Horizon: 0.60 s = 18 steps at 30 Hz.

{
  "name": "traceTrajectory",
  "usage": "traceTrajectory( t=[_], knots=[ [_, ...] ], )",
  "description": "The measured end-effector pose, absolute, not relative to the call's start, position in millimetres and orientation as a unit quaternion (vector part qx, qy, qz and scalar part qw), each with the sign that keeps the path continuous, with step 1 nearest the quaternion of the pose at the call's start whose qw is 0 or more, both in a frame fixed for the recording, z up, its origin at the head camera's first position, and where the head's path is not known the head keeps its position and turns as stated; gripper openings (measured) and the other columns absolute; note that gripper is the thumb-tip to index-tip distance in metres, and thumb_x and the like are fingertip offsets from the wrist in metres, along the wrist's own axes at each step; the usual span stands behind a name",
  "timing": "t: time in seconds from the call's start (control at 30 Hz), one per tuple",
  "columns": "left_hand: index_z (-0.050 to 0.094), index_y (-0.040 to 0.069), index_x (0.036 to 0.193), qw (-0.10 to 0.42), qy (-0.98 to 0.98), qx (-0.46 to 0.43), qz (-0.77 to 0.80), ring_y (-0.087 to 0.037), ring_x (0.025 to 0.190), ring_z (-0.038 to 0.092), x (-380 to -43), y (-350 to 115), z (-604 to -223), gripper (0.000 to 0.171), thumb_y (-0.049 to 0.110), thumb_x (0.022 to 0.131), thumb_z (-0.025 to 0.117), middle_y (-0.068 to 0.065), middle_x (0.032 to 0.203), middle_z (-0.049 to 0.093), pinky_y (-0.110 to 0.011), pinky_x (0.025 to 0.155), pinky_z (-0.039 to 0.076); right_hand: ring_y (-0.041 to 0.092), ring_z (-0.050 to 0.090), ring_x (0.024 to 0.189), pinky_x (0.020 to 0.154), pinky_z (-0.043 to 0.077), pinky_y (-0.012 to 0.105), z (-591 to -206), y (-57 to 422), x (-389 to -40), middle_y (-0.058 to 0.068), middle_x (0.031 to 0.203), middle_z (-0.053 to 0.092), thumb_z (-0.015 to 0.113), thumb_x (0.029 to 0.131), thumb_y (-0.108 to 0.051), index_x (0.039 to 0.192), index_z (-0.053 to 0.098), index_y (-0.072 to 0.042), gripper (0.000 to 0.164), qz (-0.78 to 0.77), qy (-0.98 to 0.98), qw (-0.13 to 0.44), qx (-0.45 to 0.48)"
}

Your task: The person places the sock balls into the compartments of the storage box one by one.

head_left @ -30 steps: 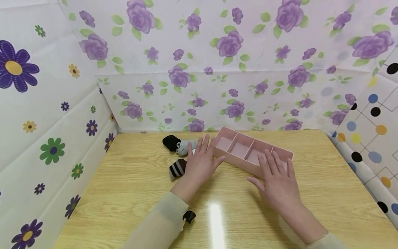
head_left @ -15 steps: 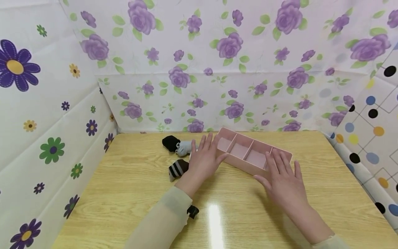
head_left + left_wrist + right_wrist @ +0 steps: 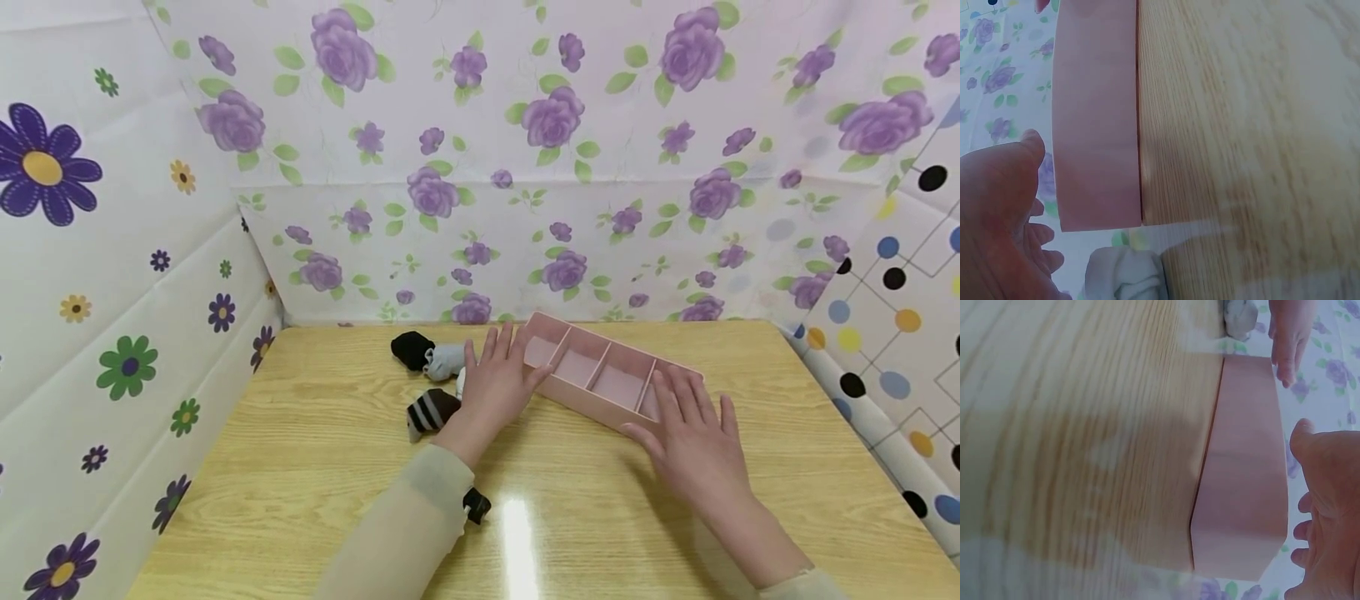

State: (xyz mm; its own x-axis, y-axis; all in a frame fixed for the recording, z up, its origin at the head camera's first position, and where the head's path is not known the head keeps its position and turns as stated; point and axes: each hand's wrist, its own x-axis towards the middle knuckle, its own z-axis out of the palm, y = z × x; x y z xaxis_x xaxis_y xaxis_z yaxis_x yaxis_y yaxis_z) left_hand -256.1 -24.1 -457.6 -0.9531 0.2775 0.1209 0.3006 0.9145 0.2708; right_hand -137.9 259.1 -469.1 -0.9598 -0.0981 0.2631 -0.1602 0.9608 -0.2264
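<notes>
A pink divided box stands at a slant near the back of the table, and its visible compartments hold nothing. My left hand hovers at its left end with fingers extended and thumb apart. My right hand is at the right end, fingers spread over the rim and hiding part of the last compartment. Neither hand grips anything. Left of the box lie rolled socks: a black one, a light grey one and a striped one. A white one is mostly hidden behind my left hand in the head view.
The wooden table ends at a back wall covered with purple-flowered cloth. Patterned cloth also hangs at the left side and the dotted right side. A small black object shows at my left cuff.
Both hands have drifted a little to the right, the right one farther, baring more of the box's right compartments. Box and socks stay in place; the head view tilts slightly.
</notes>
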Motion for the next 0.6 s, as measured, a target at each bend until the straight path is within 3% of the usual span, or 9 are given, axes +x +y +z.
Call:
traceTrajectory(
  t=[0.33, 0.6],
  knots=[
    [0.013, 0.024, 0.180, 0.045, -0.976, -0.149, -0.152, -0.033, 0.170, 0.011, -258, -17, -461, 0.086, 0.065, 0.113, 0.046, -0.010, 0.184, 0.015, -0.068, 0.132, 0.000, 0.055, 0.014, 0.163, 0.127, 0.001, 0.077, -475, 265, -142, 0.034, 0.175, 0.022, 0.056, 0.112, -0.061, 0.174, 0.027, -0.002, 0.091, 0.148, -0.978, 0.134, 0.058],
    [0.011, 0.025, 0.180, 0.039, -0.977, -0.149, -0.145, -0.033, 0.169, 0.014, -258, -15, -462, 0.085, 0.064, 0.114, 0.046, -0.011, 0.183, 0.019, -0.067, 0.132, -0.001, 0.060, 0.013, 0.162, 0.127, 0.000, 0.077, -482, 263, -143, 0.040, 0.174, 0.015, 0.056, 0.112, -0.060, 0.171, 0.030, 0.004, 0.091, 0.166, -0.976, 0.137, 0.045]
  ],
)
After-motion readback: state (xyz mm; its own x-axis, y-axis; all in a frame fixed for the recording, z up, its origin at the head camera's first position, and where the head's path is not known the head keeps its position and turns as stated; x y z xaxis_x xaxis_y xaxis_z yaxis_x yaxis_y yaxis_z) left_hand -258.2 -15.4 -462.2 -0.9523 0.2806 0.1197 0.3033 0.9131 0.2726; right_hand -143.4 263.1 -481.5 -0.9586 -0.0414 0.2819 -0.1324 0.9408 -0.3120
